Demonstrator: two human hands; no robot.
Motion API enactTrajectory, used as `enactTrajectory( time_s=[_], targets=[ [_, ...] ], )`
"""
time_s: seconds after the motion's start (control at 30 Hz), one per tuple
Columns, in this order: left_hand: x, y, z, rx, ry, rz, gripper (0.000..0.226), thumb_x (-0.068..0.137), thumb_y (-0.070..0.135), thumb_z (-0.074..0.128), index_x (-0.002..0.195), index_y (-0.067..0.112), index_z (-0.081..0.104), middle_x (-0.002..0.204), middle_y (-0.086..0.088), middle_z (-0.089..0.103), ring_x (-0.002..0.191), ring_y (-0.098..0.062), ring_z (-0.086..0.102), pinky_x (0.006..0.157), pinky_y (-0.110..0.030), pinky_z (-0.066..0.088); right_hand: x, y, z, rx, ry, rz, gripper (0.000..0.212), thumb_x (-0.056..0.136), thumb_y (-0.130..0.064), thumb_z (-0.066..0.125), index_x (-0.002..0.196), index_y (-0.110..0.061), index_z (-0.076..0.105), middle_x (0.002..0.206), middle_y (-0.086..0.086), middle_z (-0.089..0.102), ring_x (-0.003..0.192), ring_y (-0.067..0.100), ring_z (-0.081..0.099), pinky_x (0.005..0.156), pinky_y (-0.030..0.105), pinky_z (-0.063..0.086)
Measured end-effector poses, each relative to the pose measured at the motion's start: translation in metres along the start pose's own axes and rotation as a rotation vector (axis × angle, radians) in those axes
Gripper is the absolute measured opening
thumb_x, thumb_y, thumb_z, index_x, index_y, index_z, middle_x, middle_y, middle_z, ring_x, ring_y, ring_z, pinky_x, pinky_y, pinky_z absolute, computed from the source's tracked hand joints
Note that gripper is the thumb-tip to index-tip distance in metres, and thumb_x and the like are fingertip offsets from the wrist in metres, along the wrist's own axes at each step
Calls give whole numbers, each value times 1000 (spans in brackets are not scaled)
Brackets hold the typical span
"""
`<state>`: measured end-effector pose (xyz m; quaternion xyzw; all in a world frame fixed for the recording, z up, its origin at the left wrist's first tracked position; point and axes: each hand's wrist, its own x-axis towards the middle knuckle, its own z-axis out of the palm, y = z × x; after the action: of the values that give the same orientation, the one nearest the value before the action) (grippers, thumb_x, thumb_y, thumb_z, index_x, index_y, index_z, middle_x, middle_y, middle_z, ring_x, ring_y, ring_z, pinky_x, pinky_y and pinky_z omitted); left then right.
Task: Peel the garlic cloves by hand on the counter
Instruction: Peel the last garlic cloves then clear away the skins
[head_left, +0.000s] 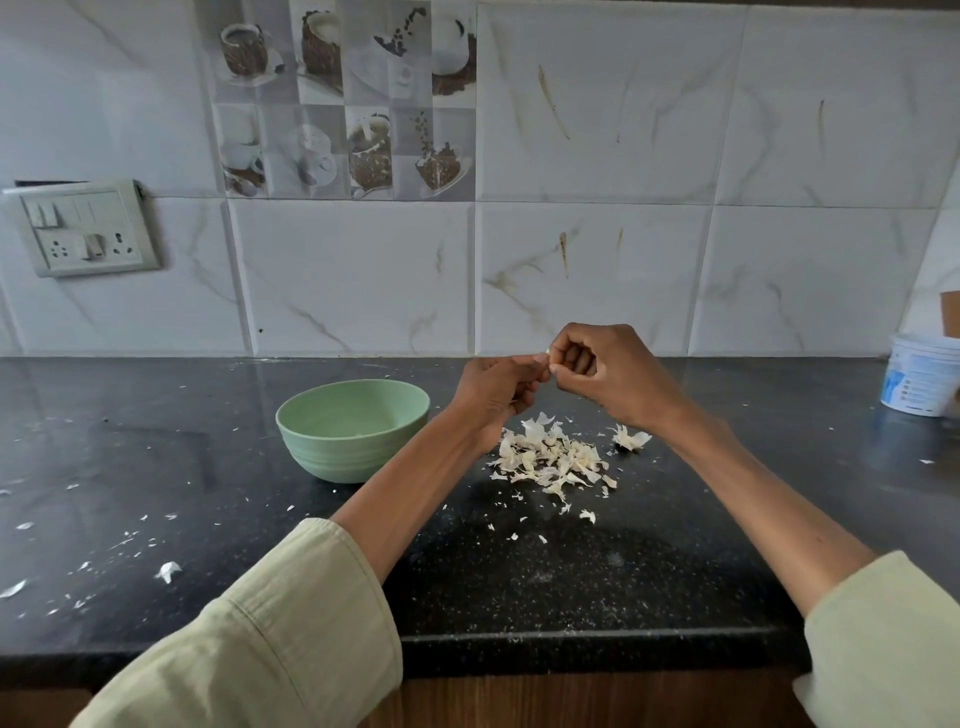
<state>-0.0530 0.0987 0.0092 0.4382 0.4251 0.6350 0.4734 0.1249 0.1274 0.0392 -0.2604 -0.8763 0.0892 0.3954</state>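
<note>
— Where is the garlic clove (546, 355)?
— Just right of the frame's centre, raised above the worktop (156, 441). Only a pale sliver shows between the fingertips of the two hands.
— What are the hands doing?
— The left hand (496, 387) is curled and pinches the clove from the left; the right hand (602, 371) is curled too, thumb and forefinger pinching at the same spot. Both sleeves are pale green.
— And beneath them?
— A heap of papery peels (550, 460) lies on the dark worktop, with a smaller clump (629, 438) just to its right and flakes scattered toward the lower left.
— Anything else?
— A green bowl (353, 431) stands left of the heap. A white tub (920, 374) sits at the right edge, and a switch panel (83, 228) hangs on the tiled wall at the left.
</note>
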Motion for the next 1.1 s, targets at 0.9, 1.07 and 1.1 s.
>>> enactTrajectory(
  time_s=[0.9,1.07,1.1],
  targets=[
    [-3,0,-1,586,40,367,20,101,30,71,98,10,71,84,-7,76,74,-12,66,70,-23,52,0,7,-6,43,-14,186,20,106,-33,62,98,-16,65,76,3,73,65,17,72,60,25,56],
    [-5,0,-1,621,50,413,13,100,22,72,97,9,71,80,-4,73,71,-9,64,66,-20,51,0,8,-4,108,-35,154,13,106,-19,63,98,-11,68,76,5,73,68,19,73,64,28,60],
    [-6,1,-2,594,51,416,12,99,21,73,96,10,71,79,-4,72,69,-8,63,66,-20,50,0,8,-4,145,-39,150,13,106,-18,64,98,-8,67,77,7,74,69,23,74,65,29,61]
  ],
)
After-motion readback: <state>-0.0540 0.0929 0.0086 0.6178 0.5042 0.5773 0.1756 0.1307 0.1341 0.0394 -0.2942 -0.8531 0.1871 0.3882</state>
